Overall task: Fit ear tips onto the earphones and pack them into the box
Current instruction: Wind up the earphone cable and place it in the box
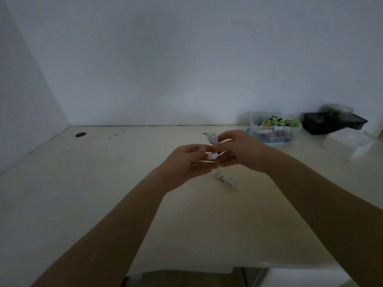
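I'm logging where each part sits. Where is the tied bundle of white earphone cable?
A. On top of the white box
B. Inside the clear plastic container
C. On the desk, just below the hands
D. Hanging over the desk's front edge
C: the cable bundle lies on the desk, just below the left hand and right hand, which pinch the earphones above it.

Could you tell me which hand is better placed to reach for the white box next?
Probably the right hand. The white box sits far right on the desk, on that hand's side; the left hand would have to cross over the earphones both hands pinch.
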`<action>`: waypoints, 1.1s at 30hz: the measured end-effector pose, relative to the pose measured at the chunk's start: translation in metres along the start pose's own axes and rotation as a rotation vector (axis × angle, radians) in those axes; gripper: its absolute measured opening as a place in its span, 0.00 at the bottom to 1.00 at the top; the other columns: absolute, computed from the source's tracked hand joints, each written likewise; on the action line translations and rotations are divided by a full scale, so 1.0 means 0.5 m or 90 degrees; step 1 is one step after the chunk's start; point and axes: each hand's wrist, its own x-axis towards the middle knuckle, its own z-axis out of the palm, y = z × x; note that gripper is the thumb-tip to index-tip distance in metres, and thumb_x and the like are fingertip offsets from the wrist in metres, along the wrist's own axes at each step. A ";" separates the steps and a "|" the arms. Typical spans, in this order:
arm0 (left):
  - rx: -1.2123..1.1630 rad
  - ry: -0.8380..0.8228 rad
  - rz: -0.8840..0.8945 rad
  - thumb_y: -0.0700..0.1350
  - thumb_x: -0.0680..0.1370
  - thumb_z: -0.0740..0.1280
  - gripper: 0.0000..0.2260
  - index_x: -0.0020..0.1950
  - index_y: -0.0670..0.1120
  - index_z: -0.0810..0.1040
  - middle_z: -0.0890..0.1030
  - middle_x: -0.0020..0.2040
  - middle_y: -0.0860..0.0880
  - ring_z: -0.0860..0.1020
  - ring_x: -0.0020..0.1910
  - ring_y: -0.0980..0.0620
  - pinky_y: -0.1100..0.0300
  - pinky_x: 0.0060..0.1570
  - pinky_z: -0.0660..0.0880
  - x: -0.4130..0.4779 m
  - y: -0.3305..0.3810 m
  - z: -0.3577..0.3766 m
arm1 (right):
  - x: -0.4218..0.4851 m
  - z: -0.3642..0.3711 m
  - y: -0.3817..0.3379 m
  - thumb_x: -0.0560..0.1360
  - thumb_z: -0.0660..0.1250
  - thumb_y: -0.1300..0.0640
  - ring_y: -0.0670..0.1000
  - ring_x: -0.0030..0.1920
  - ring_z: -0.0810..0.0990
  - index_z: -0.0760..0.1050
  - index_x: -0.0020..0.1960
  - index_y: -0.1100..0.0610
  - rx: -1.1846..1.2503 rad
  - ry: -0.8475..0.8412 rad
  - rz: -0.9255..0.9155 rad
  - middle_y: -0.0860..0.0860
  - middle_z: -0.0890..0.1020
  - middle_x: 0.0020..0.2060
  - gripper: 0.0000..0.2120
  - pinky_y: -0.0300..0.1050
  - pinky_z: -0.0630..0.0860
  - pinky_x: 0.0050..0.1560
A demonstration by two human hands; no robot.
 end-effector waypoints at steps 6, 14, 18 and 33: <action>0.033 0.118 0.072 0.35 0.77 0.69 0.06 0.53 0.38 0.81 0.85 0.46 0.40 0.84 0.43 0.48 0.61 0.47 0.81 -0.006 0.001 -0.056 | 0.025 0.052 -0.003 0.78 0.67 0.64 0.56 0.42 0.86 0.77 0.54 0.64 0.127 -0.038 0.015 0.57 0.84 0.41 0.06 0.49 0.83 0.44; 0.065 0.166 0.103 0.38 0.77 0.69 0.05 0.51 0.38 0.81 0.84 0.41 0.42 0.82 0.40 0.49 0.59 0.48 0.81 0.004 -0.012 -0.088 | 0.061 0.079 0.024 0.74 0.72 0.67 0.53 0.39 0.82 0.74 0.63 0.58 0.208 -0.074 0.015 0.57 0.82 0.44 0.19 0.51 0.81 0.43; 0.083 0.172 0.112 0.40 0.77 0.71 0.04 0.49 0.40 0.82 0.83 0.40 0.44 0.82 0.40 0.51 0.60 0.45 0.80 0.017 -0.014 -0.093 | 0.072 0.078 0.036 0.75 0.68 0.69 0.52 0.36 0.79 0.76 0.56 0.62 0.213 -0.154 -0.023 0.57 0.78 0.40 0.11 0.46 0.79 0.39; 0.820 0.096 -0.008 0.52 0.70 0.77 0.07 0.46 0.56 0.84 0.82 0.42 0.60 0.77 0.39 0.63 0.68 0.40 0.69 -0.001 -0.027 -0.165 | 0.124 0.097 0.090 0.77 0.68 0.67 0.49 0.32 0.76 0.77 0.54 0.69 0.301 -0.048 -0.014 0.56 0.77 0.34 0.08 0.41 0.74 0.29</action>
